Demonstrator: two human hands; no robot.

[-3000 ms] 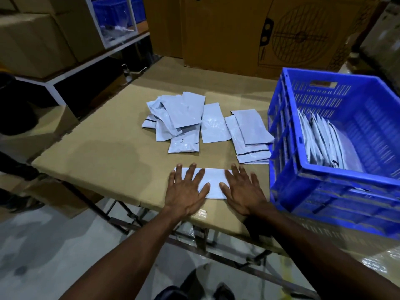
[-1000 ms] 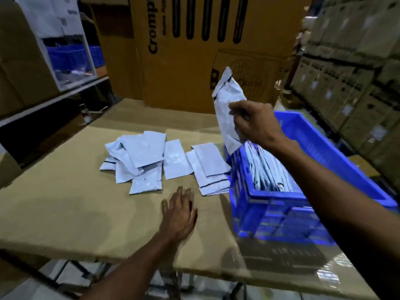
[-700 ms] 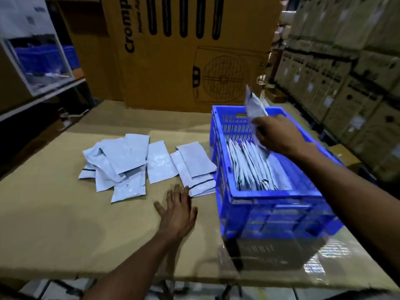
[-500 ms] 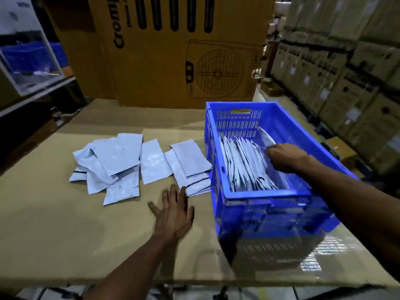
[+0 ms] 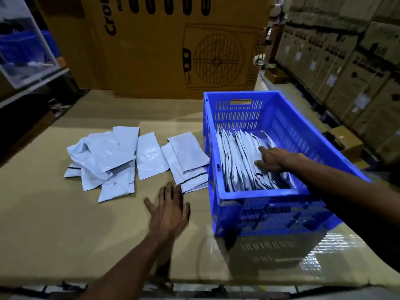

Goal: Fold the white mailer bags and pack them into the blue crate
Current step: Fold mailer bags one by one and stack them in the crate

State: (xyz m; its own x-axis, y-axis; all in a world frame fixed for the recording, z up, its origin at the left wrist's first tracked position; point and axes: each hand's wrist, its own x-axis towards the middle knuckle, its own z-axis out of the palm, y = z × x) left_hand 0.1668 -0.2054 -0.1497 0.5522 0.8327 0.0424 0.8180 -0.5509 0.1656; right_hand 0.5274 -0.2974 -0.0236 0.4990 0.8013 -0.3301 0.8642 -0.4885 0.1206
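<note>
One more folded bag has been dropped into the blue crate (image 5: 281, 191): a second ago it was held up in the right hand (image 5: 271, 160), now it sits at the right end of the row of folded bags (image 5: 240, 161) standing on edge inside. Nothing is gripped by that hand any more; the fingers are laid flat and loosely spread against the row, likely pressing it tight. So this bag is judged packed, with the next fold due.

The left hand (image 5: 170, 207) has stayed flat on the cardboard tabletop (image 5: 54, 224), fingers straight and slightly apart, fingertips just beside the nearest stack of loose bags (image 5: 186, 161). A further pile of unfolded bags (image 5: 104, 156) lies to its left, so plenty remains.
</note>
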